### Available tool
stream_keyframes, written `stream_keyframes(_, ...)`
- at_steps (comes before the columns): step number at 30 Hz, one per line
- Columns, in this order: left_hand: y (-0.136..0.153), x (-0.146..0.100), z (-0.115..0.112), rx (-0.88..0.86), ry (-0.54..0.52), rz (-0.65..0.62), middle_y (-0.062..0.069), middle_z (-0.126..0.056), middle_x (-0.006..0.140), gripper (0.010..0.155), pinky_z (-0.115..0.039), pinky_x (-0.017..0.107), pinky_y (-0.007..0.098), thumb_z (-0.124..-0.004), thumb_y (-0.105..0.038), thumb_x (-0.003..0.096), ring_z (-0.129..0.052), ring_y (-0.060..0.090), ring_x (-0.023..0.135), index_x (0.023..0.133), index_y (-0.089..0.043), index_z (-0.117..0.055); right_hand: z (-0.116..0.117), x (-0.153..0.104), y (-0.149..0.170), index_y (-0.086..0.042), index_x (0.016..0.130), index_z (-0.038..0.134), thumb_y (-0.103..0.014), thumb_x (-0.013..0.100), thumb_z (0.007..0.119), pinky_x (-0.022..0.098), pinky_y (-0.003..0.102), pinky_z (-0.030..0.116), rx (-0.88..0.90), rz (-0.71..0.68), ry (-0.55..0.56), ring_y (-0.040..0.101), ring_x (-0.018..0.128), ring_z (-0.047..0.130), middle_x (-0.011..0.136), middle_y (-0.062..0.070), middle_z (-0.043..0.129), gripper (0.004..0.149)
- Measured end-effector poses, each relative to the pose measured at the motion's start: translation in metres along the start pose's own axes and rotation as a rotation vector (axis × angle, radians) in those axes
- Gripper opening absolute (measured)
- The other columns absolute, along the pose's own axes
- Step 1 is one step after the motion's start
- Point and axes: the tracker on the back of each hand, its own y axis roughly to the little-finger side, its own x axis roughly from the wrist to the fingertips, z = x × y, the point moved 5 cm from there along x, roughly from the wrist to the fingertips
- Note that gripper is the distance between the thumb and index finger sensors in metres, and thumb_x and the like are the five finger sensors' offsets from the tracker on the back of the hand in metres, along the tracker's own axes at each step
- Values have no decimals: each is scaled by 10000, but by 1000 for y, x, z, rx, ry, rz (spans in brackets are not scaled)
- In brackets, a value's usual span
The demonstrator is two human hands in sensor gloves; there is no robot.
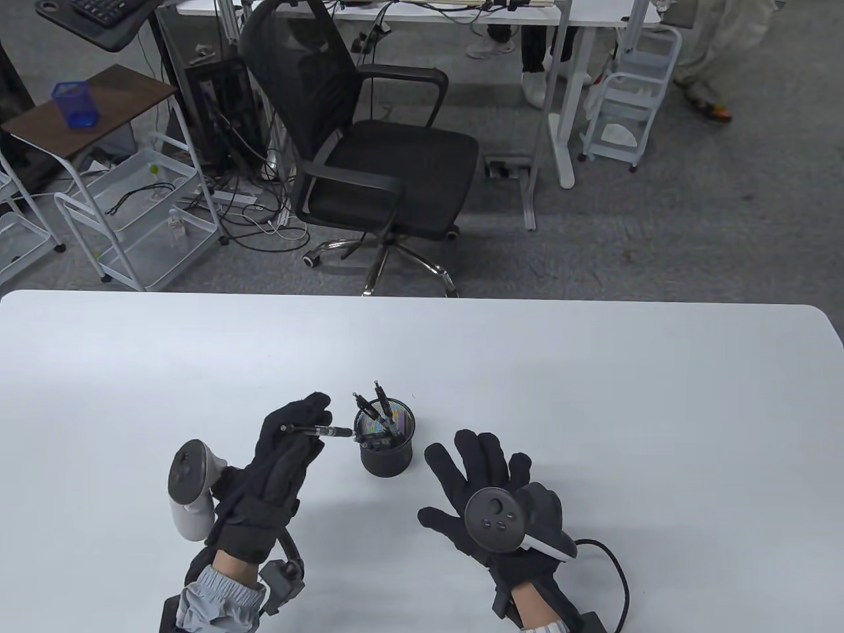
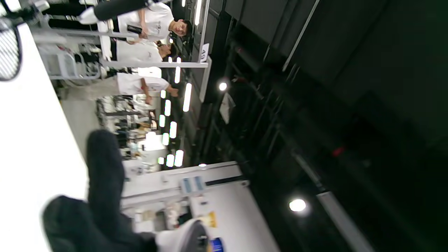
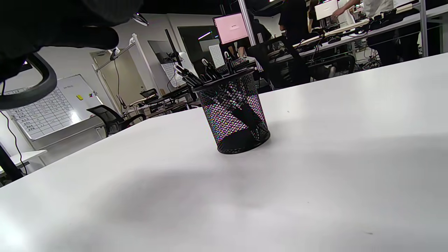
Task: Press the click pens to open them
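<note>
A black mesh pen cup (image 1: 387,442) stands on the white table (image 1: 593,395), with several black click pens (image 1: 372,405) sticking out of it. It also shows in the right wrist view (image 3: 236,112). My left hand (image 1: 290,438) holds one black click pen (image 1: 318,431) level, just left of the cup, its tip pointing at the cup's rim. My right hand (image 1: 481,475) hovers to the right of the cup with its fingers spread, holding nothing. In the left wrist view only blurred gloved fingers (image 2: 105,175) show; the pen is out of sight there.
A black office chair (image 1: 369,151) stands beyond the table's far edge, with white wire carts (image 1: 132,217) to the left and desks behind. The right hand's cable (image 1: 613,567) lies on the table near the front edge.
</note>
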Motion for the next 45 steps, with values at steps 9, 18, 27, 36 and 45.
stream_keyframes(9,37,-5,5,-285,-39,-11,38,-421,1166,483,-324,819,721,-338,-357,750,-424,408,1131,1150,-473,-94,2,0,-2,-198,1229,225,-532,636,584,629,851,83,-17,4,-7,616,1081,81,1236,332,66,769)
stream_keyframes(18,47,-11,10,-379,-171,58,-7,-587,1025,575,-650,812,476,-421,-499,753,-704,187,890,1166,-176,-187,4,1,-4,-193,1229,226,-531,636,583,629,851,82,-26,6,-18,615,1081,81,1236,330,66,770)
stream_keyframes(27,62,-19,9,-437,-214,125,-92,-843,604,713,-831,515,346,-250,-733,685,-858,89,487,945,-212,-661,4,1,-6,-192,1230,228,-529,637,582,628,852,83,-33,2,-17,615,1080,81,1236,332,68,768)
stream_keyframes(36,60,-19,10,-415,-188,97,-123,-842,514,742,-841,464,317,-281,-790,664,-851,61,415,876,-226,-715,6,1,-8,-193,1229,228,-528,638,580,629,851,82,-41,-1,-23,615,1080,79,1237,329,69,765)
stream_keyframes(45,60,-18,9,-422,-166,82,-117,-842,503,720,-841,457,322,-285,-750,657,-850,67,404,866,-217,-721,5,0,-9,-196,1230,228,-527,638,581,628,851,81,-40,0,-20,614,1079,77,1236,331,68,765)
